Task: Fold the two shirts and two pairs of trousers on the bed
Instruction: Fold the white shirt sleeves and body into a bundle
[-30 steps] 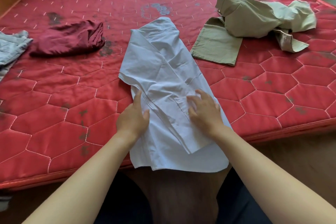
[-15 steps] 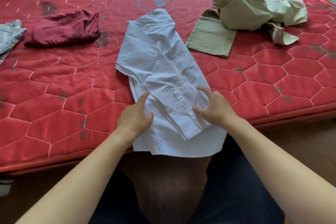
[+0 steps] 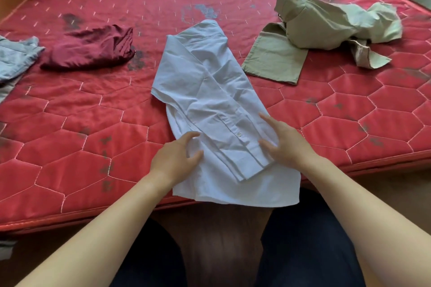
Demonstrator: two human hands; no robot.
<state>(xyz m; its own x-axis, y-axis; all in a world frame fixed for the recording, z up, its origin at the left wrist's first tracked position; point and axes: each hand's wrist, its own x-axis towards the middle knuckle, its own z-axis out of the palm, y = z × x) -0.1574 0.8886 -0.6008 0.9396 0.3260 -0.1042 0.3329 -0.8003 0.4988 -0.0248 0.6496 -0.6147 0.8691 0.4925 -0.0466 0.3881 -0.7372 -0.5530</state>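
A white shirt [image 3: 210, 100] lies lengthwise on the red mattress [image 3: 93, 123], its sides folded inward and its hem hanging over the near edge. My left hand [image 3: 173, 158] rests at the shirt's lower left side with fingers relaxed. At the shirt's lower right side lies my right hand [image 3: 283, 142], beside the folded sleeve cuff, fingers loosely spread. A crumpled maroon garment [image 3: 91, 50] sits at the left. Rumpled khaki trousers [image 3: 314, 30] lie at the back right. A light grey garment [image 3: 16, 56] shows at the left edge.
The mattress's near edge runs across the lower frame, with dark wooden floor [image 3: 219, 240] below it and my dark-clad legs [image 3: 303, 251] in front. A wall and curtain stand behind the bed's far side.
Both hands slid down the shirt toward its hem, from mid-body to the lower sides. The shirt stays in place.
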